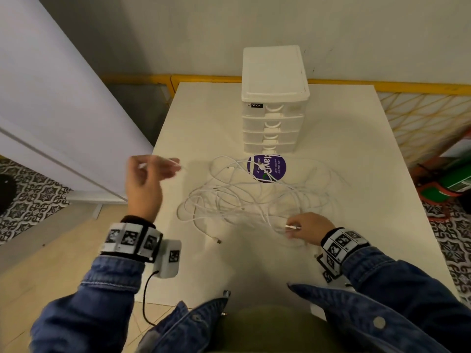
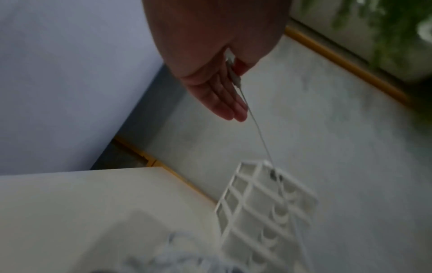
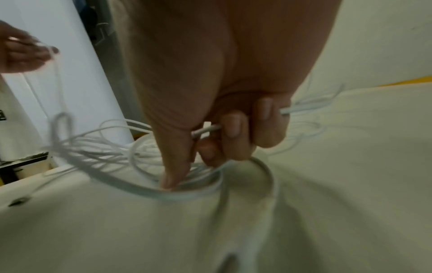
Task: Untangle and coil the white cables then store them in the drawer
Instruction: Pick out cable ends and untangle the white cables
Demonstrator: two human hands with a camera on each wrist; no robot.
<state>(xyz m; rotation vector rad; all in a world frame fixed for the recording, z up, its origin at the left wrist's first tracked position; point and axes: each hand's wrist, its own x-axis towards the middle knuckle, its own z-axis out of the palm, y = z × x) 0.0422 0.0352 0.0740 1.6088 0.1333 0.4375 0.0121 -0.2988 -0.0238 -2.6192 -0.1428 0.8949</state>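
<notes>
A loose tangle of thin white cables (image 1: 244, 197) lies spread over the middle of the white table (image 1: 369, 161). My left hand (image 1: 150, 174) is raised above the table's left edge and pinches one cable end (image 2: 233, 73); its cord runs off taut toward the tangle. My right hand (image 1: 303, 229) rests on the near right part of the tangle, fingers curled round a cable near its metal plug (image 3: 205, 130). A white four-drawer unit (image 1: 274, 103) stands at the back of the table with all its drawers closed.
A round purple sticker (image 1: 276, 169) lies on the table under the far cables, just in front of the drawer unit. A loose plug (image 1: 218, 241) lies near the front. A white cabinet (image 1: 58, 118) stands left; a yellow lattice barrier (image 1: 418, 113) runs behind and right.
</notes>
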